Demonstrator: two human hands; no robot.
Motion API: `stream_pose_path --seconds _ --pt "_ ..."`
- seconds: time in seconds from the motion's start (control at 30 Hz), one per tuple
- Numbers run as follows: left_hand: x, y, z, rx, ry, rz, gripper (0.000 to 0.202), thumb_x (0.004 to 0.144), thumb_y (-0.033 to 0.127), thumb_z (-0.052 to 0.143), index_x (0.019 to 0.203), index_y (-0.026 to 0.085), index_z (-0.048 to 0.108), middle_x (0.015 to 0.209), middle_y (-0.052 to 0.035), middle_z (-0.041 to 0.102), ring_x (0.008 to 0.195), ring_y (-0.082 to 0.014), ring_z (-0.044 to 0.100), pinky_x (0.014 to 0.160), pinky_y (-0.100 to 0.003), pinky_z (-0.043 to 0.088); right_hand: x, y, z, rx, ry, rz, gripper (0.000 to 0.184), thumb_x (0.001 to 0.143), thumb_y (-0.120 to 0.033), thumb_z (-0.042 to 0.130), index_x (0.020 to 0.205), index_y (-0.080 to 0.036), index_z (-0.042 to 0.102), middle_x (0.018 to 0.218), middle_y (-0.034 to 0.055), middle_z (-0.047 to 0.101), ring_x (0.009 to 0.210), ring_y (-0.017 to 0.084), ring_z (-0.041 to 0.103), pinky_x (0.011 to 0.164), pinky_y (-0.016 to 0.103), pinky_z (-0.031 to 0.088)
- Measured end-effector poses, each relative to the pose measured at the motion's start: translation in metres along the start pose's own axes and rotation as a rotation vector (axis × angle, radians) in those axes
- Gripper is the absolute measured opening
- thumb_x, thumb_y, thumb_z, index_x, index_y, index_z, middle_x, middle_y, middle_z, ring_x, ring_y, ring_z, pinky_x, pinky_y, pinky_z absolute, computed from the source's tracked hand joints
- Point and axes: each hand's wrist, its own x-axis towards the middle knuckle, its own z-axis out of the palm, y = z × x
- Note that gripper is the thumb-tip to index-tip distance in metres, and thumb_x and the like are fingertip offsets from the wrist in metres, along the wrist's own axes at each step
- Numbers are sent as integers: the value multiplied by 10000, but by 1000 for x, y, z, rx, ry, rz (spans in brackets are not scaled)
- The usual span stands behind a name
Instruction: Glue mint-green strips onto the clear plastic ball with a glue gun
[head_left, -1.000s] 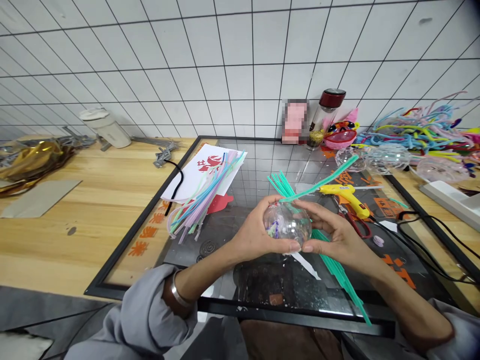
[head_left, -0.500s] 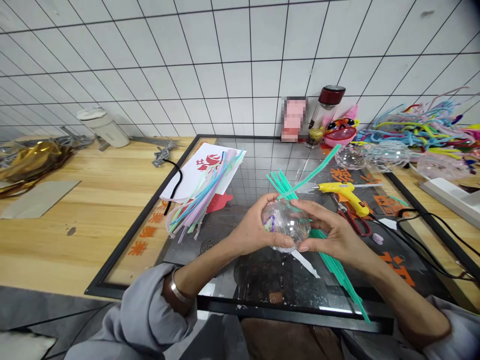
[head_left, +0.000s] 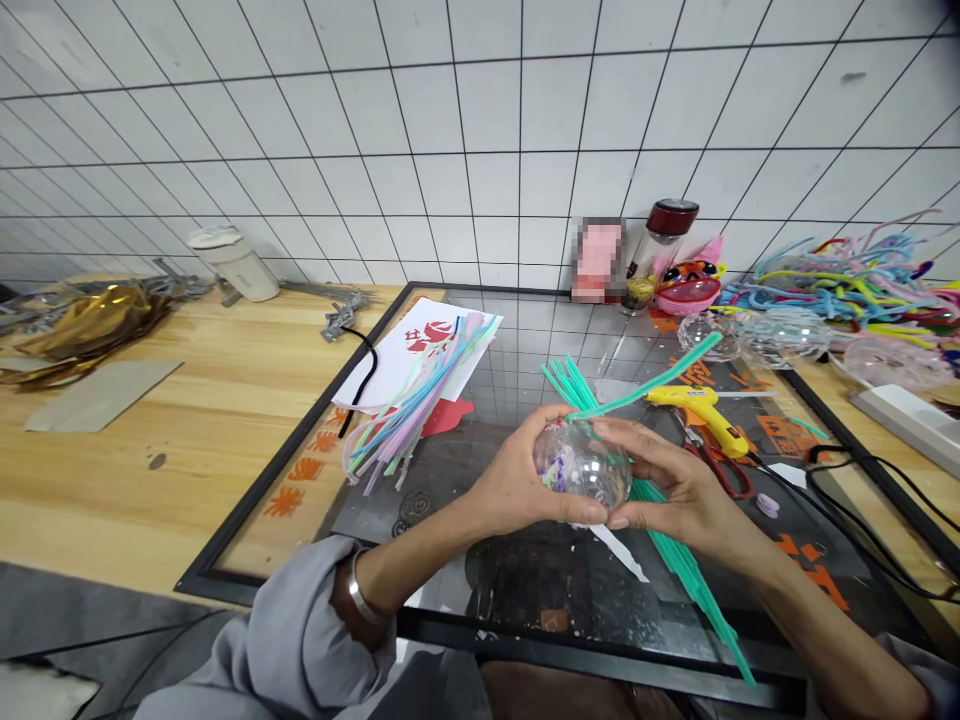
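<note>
Between both hands sits a clear plastic ball [head_left: 589,462] with purple, white and green bits showing inside its left part. My left hand [head_left: 521,480] wraps its left side, thumb along the bottom. My right hand [head_left: 667,475] holds the right side with curved fingers. A green pipe cleaner [head_left: 652,382] sticks out from behind the top of the ball toward the upper right; where its lower end sits is hidden. Under the hands lies a bundle of green pipe cleaners [head_left: 694,580] on the glass tabletop, beside a white paper strip [head_left: 621,555].
A yellow glue gun [head_left: 701,412] lies at right over red-handled scissors [head_left: 724,470], its black cord trailing right. Pastel pipe cleaners [head_left: 412,390] rest on white paper [head_left: 382,350] at left. Behind stand a glass bottle [head_left: 656,255] and clear balls [head_left: 780,335]; a power strip [head_left: 911,425] is far right.
The camera view has shifted, so everything sits slightly lower and farther right. Both hands keep their hold on the clear ball, with no other clear change.
</note>
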Motion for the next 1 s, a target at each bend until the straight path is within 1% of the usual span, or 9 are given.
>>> stream_pose_path --seconds 0.1,0.3,0.37,0.5,0.57,0.63,0.73,0.87,1.0 --pt "0 -1 1 10 13 11 863 501 287 932 1236 192 490 1162 -71 631 1062 -257 618 938 -366 492 1 -2 0 -8 1 -7 691 686 -406 875 1333 -395 632 1430 62 597 1346 309 540 977 413 577" --pt "-2 0 1 78 26 7 848 531 325 912 1254 200 486 1187 -74 622 1039 -242 615 907 -355 498 1 -3 -2 -88 -7 -50 721 724 -388 852 1387 -426 571 1437 48 587 1331 279 557 975 375 573" --pt "-2 0 1 89 26 16 847 542 329 906 1261 197 478 1188 -77 622 1042 -244 618 907 -357 504 1 -3 -2 -107 -15 -70 738 731 -387 848 1406 -422 551 1447 46 579 1343 274 546 1025 393 543" --pt "-3 -1 2 132 27 43 839 567 342 895 1273 192 468 1219 -91 618 1082 -262 625 933 -379 516 1 -8 -5 -150 -38 -100 776 716 -419 854 1423 -401 535 1455 45 579 1366 274 522 1145 449 431" --pt "-3 -1 2 182 35 52 842 566 347 894 1279 191 474 1240 -99 616 1112 -279 621 955 -400 516 0 -12 -6 -180 -28 -90 701 747 -448 825 1396 -384 569 1445 47 586 1360 276 527 1141 449 433" --pt "-5 1 3 248 48 55 840 560 340 891 1280 192 484 1238 -99 624 1115 -287 625 967 -418 514 0 -15 -7 -215 25 -91 556 811 -445 769 1342 -372 621 1390 44 625 1314 265 565 1099 427 475" --pt "-6 4 5 334 57 75 819 559 324 883 1272 199 502 1227 -90 640 1103 -284 633 974 -423 506 0 -18 -6 -236 141 -142 397 893 -371 689 1289 -372 659 1283 27 691 1196 225 642 1006 368 539" --pt "-6 3 6 439 57 151 828 547 313 893 1270 210 505 1285 -99 620 1164 -289 614 1005 -420 491 1 -22 0 -263 290 -182 286 907 -289 672 1184 -344 719 1164 8 752 1073 204 700 938 335 564" --pt "-5 -4 6 554 53 284 832 534 289 898 1262 203 504 1309 -118 600 1221 -293 592 1071 -431 458 5 -28 8 -275 360 -250 220 908 -231 656 1092 -305 748 1042 9 778 950 194 726 838 329 589"
